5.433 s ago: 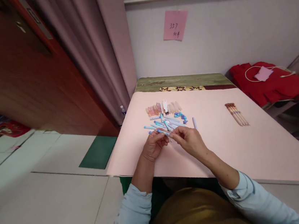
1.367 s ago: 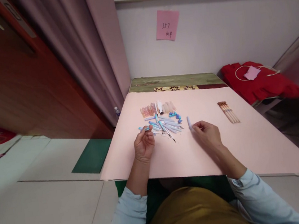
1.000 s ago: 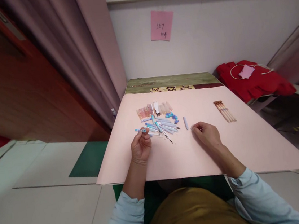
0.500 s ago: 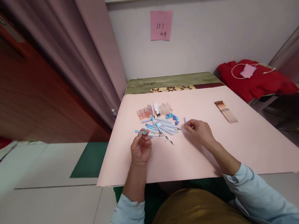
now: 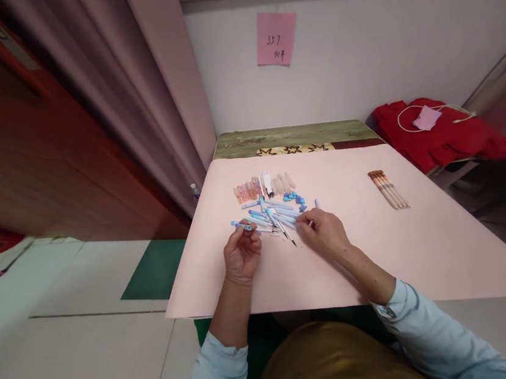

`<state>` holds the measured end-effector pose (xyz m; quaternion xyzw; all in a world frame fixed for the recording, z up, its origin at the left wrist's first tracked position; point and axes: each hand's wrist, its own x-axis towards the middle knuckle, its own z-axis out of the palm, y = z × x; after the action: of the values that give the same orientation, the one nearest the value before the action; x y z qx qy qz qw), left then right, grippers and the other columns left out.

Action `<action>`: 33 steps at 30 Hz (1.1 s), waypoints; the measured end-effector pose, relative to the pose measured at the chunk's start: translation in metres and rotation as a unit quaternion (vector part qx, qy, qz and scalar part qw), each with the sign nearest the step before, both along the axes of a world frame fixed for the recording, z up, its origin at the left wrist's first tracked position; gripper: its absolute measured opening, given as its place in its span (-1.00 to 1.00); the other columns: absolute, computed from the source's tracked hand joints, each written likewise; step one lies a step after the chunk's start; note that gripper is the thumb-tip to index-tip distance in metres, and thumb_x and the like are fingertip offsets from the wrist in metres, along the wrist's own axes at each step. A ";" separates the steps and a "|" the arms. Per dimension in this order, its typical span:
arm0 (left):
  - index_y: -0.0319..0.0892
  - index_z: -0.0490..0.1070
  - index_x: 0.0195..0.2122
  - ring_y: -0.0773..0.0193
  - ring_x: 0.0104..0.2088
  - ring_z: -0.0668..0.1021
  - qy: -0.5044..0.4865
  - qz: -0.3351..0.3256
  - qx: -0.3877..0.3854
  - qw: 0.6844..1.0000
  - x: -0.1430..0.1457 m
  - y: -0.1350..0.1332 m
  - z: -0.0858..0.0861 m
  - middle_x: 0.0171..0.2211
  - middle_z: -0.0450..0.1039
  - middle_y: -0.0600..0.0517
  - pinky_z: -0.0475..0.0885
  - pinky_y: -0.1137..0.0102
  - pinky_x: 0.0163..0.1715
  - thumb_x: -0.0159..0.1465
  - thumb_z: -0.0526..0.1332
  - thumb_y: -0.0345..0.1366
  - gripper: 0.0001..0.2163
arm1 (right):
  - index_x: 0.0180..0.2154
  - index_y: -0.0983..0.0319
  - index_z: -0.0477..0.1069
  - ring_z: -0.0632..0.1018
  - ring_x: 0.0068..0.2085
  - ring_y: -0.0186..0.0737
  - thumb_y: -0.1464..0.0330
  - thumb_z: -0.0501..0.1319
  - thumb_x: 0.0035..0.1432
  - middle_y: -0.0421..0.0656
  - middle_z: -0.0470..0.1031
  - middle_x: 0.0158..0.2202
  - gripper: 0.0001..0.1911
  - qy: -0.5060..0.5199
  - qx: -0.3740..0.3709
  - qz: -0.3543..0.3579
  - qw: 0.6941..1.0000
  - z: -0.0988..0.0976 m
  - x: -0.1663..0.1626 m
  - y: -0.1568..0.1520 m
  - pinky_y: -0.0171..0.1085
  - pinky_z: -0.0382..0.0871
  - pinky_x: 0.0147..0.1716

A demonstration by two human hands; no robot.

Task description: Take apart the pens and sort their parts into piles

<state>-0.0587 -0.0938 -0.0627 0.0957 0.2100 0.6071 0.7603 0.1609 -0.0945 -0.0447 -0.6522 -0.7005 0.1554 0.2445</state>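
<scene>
My left hand point(image 5: 243, 253) is closed on a short light-blue pen part point(image 5: 241, 225), a tube with an open end facing right, held above the pink sheet. My right hand point(image 5: 325, 230) is at the right edge of a loose pile of blue and white pen parts point(image 5: 283, 211), its thumb and fingertips together. Whatever lies between them is hidden. Dark-tipped refills point(image 5: 288, 234) stick out of the pile. Just beyond the right hand is a small lavender piece point(image 5: 317, 203). Small blue pieces point(image 5: 299, 201) lie behind the pile.
Behind the pile are pinkish clear grips point(image 5: 247, 190), white refills point(image 5: 268, 184) and pale grips point(image 5: 284, 183) in a row. Several brown-topped pens point(image 5: 389, 190) lie at the right. Pink paper point(image 5: 363, 262) covers the table. Red cloth point(image 5: 442, 135) is beyond its right side.
My right hand has moved left, from beside the lavender piece to the right edge of the pile. My left hand still holds the blue pen part in nearly the same place.
</scene>
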 end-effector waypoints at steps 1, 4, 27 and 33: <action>-0.24 0.43 -0.27 0.47 -0.52 0.44 0.001 -0.001 -0.001 1.000 0.000 0.000 0.000 -0.40 0.44 0.02 0.38 0.63 -0.61 0.19 0.20 -0.42 -0.91 | -0.37 0.14 0.53 0.48 -0.37 -0.28 0.34 0.13 0.12 -0.21 0.55 -0.34 -0.81 -0.005 0.004 0.007 1.000 0.000 -0.004 -0.002 -0.34 0.19 -0.39; -0.25 0.44 -0.28 0.46 -0.50 0.47 0.004 0.000 -0.009 1.000 0.000 0.001 -0.001 -0.38 0.46 0.00 0.42 0.63 -0.59 0.19 0.20 -0.44 -0.92 | -0.43 0.16 0.50 0.48 -0.37 -0.27 0.33 0.15 0.11 -0.20 0.54 -0.38 -0.84 -0.033 -0.014 0.017 0.999 -0.001 -0.015 -0.007 -0.35 0.16 -0.41; -0.32 0.48 -0.28 0.50 -0.51 0.50 0.067 -0.055 -0.019 0.996 0.006 0.002 -0.010 -0.29 0.55 -0.11 0.47 0.68 -0.55 0.13 0.21 -0.57 -0.85 | -0.48 0.18 0.51 0.53 -0.41 -0.15 0.30 0.18 -0.02 -0.09 0.58 -0.45 -0.85 -0.115 -0.104 -0.016 0.988 0.019 -0.028 -0.011 -0.29 0.20 -0.46; -0.33 0.48 -0.28 0.51 -0.51 0.51 0.077 -0.070 -0.007 0.995 0.007 0.001 -0.010 -0.30 0.54 -0.08 0.47 0.69 -0.55 0.15 0.24 -0.53 -0.89 | -0.60 0.18 0.38 0.48 -0.49 -0.28 0.34 0.15 -0.08 -0.24 0.50 -0.56 -0.87 0.083 -0.078 0.001 0.994 0.028 -0.029 -0.014 -0.35 0.21 -0.48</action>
<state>-0.0512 -0.0929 -0.0723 0.1511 0.2650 0.5418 0.7832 0.1316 -0.1086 -0.0168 -0.6537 -0.6641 0.2632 0.2497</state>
